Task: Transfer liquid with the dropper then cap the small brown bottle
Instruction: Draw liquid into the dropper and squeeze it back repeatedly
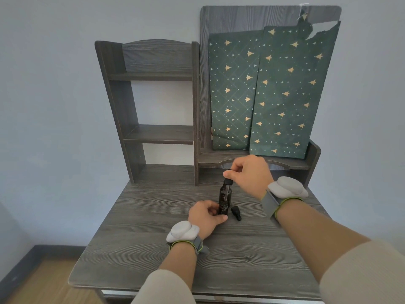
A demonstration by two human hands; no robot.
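Dropper point(228, 183) sits in the bottle point(223, 204), right hand point(249, 172) pinching its bulb, left hand point(203, 213) gripping the base. I'd squeeze slowly and lift straight up, bottle held firm.

grey wooden desk point(153, 249) bears brown bottle point(223, 204), black cap point(235, 212).

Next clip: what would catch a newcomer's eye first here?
The left hand grips a dark bottle at mid-desk while the right hand pinches a dropper standing in its neck. A black cap lies on the desk beside it; green paper with gold trees leans behind.
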